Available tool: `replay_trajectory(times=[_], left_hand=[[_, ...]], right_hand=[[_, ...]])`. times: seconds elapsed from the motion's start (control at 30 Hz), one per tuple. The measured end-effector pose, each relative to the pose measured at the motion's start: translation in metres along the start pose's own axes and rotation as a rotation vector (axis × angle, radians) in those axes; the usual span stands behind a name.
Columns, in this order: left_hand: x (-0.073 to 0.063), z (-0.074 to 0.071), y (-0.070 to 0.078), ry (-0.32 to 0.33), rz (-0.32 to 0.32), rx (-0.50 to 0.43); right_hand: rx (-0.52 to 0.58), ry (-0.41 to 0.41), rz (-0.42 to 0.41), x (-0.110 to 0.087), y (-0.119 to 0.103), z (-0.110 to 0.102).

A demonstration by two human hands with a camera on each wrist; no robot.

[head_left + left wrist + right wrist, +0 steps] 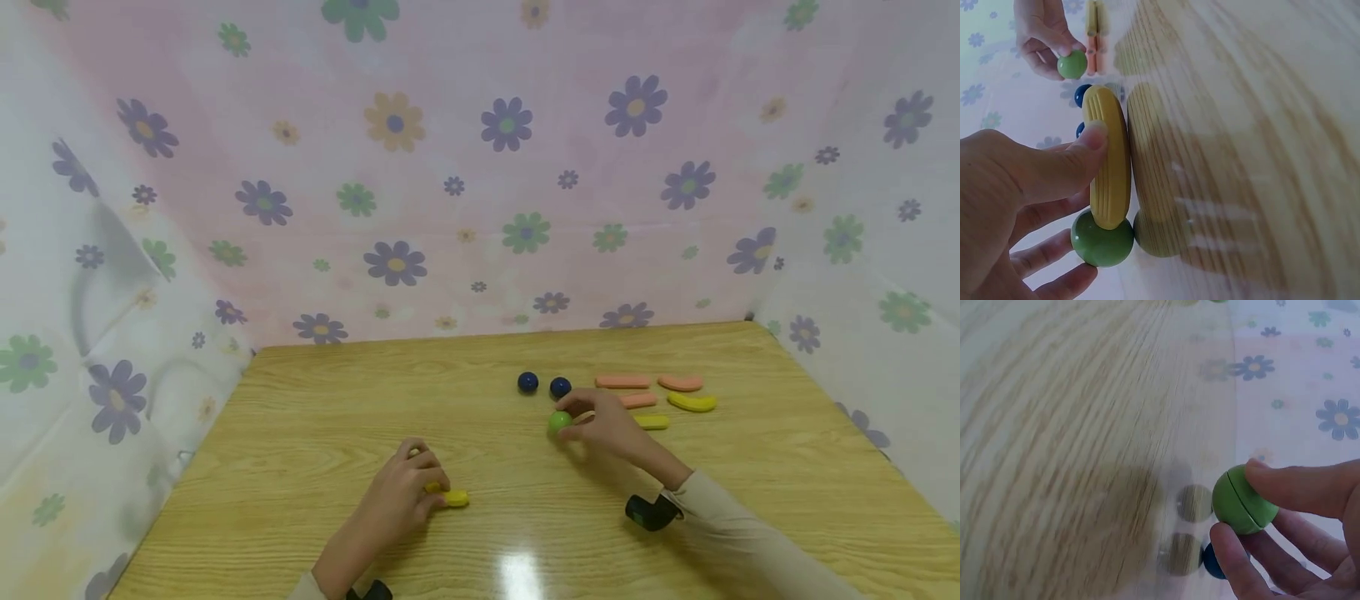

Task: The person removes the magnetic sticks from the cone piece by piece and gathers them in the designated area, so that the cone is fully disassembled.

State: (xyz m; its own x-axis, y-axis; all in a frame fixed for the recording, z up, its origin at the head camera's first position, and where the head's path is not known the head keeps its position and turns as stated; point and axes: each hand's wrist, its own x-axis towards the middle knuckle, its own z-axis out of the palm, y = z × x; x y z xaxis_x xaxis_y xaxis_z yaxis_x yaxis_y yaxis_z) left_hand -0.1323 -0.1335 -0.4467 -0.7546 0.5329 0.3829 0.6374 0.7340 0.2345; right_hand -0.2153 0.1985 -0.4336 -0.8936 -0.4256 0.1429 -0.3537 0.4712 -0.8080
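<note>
My left hand [405, 492] is low over the table at left of centre. Its thumb presses on a yellow ridged stick [1109, 162], with the fingers behind it. A green ball [1102, 240] sits by the stick's end, close to those fingertips; the hand hides it in the head view. Farther right, my right hand [611, 425] pinches another green ball [1238, 503] between thumb and fingers. A thin groove runs around this ball. Two dark blue balls [528, 382] lie just beyond the right hand, one close to its fingers.
Right of the blue balls lie orange sticks [622, 382], a curved orange piece [681, 383], a curved yellow piece [693, 402] and a yellow stick [652, 422] partly behind the right hand. Flowered cloth [480, 167] walls the wooden table [337, 392] at the back and sides.
</note>
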Motion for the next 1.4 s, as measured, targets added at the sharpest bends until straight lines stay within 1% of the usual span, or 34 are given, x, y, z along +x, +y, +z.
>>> replay_trajectory(times=[0.1, 0.23, 0.5, 0.73, 0.87, 0.97, 1.03, 1.23, 1.4], left_hand=[[-0.001, 0.0, 0.0, -0.014, -0.014, -0.008], [-0.002, -0.001, 0.001, -0.036, -0.037, -0.022], [-0.001, -0.001, 0.001, -0.034, -0.035, -0.029], [0.002, -0.002, 0.003, -0.039, -0.048, -0.029], [0.001, -0.003, 0.002, -0.042, -0.053, -0.026], [0.002, -0.003, 0.002, -0.041, -0.05, -0.023], [0.002, -0.003, 0.002, -0.036, -0.047, -0.02], [0.001, -0.003, 0.002, -0.016, -0.028, -0.018], [0.001, -0.004, 0.002, -0.016, -0.025, -0.022]], right_hand=[[-0.019, 0.024, 0.002, 0.001, 0.004, -0.002], [-0.045, 0.053, 0.025, 0.001, 0.008, -0.004], [-0.08, 0.084, 0.025, 0.003, 0.011, -0.001], [-0.098, 0.123, 0.09, 0.005, 0.014, 0.0], [-0.106, 0.121, 0.097, 0.007, 0.014, 0.0], [-0.111, 0.106, 0.102, 0.008, 0.013, 0.0], [-0.107, 0.099, 0.118, 0.008, 0.011, 0.0], [-0.103, 0.064, 0.088, 0.007, 0.003, -0.002], [-0.141, 0.086, 0.09, 0.006, -0.003, -0.006]])
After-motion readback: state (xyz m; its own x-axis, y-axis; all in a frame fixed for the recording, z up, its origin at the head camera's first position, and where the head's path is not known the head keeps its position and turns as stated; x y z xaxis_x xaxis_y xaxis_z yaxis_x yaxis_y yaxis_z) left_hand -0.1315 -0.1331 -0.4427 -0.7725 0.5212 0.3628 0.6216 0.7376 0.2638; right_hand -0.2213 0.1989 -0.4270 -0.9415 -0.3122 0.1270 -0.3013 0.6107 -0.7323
